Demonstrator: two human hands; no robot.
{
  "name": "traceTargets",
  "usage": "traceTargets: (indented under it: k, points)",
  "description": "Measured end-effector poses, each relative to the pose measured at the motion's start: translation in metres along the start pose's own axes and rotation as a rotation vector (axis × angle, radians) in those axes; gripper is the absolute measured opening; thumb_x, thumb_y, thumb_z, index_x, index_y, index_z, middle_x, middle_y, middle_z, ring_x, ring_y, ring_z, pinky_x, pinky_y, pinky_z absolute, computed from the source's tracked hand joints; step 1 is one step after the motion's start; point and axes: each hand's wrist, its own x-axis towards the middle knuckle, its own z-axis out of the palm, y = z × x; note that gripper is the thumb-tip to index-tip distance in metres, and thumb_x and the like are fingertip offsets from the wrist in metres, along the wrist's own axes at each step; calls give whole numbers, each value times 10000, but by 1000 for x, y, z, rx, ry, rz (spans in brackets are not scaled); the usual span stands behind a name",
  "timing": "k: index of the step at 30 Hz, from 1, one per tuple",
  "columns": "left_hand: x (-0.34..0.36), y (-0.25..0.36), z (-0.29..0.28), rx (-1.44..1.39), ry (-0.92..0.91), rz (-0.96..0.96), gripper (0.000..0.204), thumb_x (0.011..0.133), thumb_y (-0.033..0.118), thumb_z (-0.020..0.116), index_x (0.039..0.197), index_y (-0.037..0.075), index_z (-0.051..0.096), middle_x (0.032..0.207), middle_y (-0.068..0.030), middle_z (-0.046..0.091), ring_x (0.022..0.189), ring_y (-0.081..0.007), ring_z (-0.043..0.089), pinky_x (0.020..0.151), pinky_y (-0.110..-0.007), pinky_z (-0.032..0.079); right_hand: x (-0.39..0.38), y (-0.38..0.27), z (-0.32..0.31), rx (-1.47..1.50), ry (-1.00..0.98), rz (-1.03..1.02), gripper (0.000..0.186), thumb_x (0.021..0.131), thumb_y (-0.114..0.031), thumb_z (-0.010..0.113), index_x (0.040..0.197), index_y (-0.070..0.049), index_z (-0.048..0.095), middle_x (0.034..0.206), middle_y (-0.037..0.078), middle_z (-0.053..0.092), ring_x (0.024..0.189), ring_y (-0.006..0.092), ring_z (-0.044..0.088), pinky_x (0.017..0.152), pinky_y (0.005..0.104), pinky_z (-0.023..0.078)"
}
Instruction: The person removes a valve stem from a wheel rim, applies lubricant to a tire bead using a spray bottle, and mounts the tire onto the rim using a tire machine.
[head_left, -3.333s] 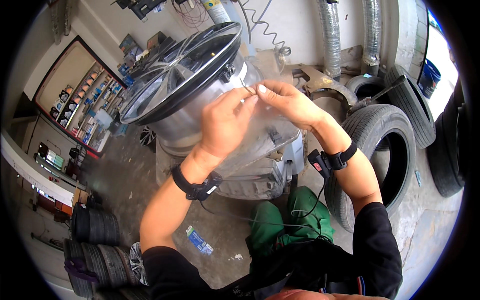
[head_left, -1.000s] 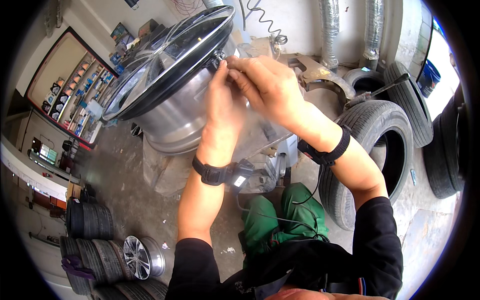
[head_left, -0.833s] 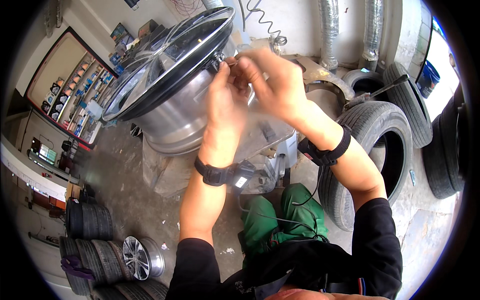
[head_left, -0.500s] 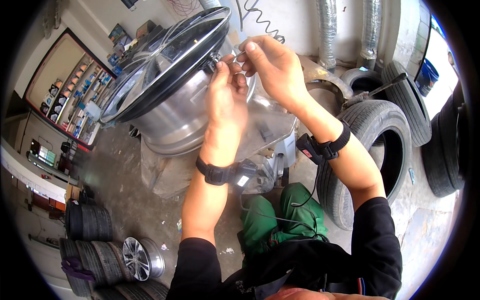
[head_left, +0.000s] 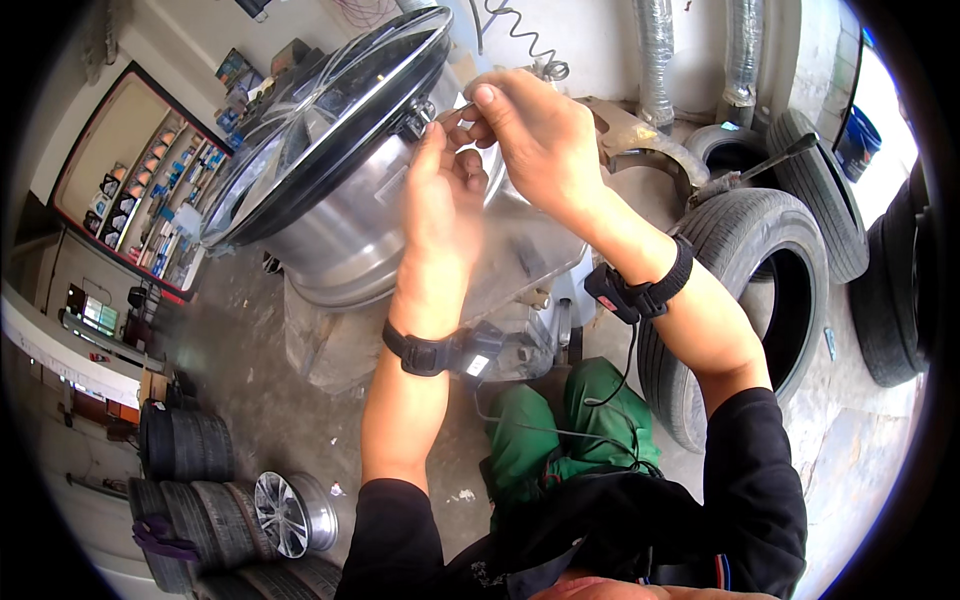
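A large alloy wheel rim (head_left: 335, 225) stands tilted at the upper left, with a bare silver barrel and a black outer lip. By that lip sits a small shiny metal fitting (head_left: 418, 118). My left hand (head_left: 445, 195) is closed beside the fitting, its thumb pointing up and its fingers curled. Just right of it, my right hand (head_left: 545, 135) pinches with thumb and forefinger. The fingertips of both hands meet or nearly meet around something small and thin, which they mostly hide. Motion slightly blurs the left hand.
A worn tyre (head_left: 735, 235) stands on the right, and a long-handled tool (head_left: 750, 172) lies behind it. More tyres (head_left: 205, 510) and a loose alloy wheel (head_left: 283, 512) are at the lower left. A grey machine base (head_left: 330, 345) lies below the rim. Cables hang from my wrist straps.
Both hands have shifted slightly left, still with their fingertips together. More of the metal fitting by the rim's lip shows now. The rim itself appears a little higher in the view.
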Motion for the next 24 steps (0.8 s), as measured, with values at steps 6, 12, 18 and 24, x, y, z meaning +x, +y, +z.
traceTargets:
  k: [6,12,18,24]
  points:
    - [5,-6,-4,-109,34,6,275,1084,309,480,1182,94,620,1021,17,656,863,-102,506,770,-269,372,-4,0,1,-72,5,-171,96,1009,-133,647,1027,-47,688,775,100,718,646,192,713,584,322,564]
    - [0,-5,2,-85,63,4,312,1100,345,450,1157,113,651,939,71,573,754,-85,416,739,-251,407,-7,0,0,-78,-11,-178,103,1003,-140,653,1031,-50,695,780,111,708,674,233,713,601,328,555]
    - [6,-8,-9,-178,-52,29,398,1113,323,417,1272,-3,578,1252,-101,647,1200,-194,615,1058,-340,483,-4,12,5,-265,-6,-539,116,993,-144,668,1059,-62,717,818,97,716,707,231,718,633,334,562]
    - [7,-8,-1,-241,32,4,397,1106,318,443,1291,-8,575,1256,-98,649,1179,-201,628,1044,-347,502,-8,4,6,-206,-56,-416,105,942,-145,678,971,-49,645,776,149,643,725,374,662,628,446,536]
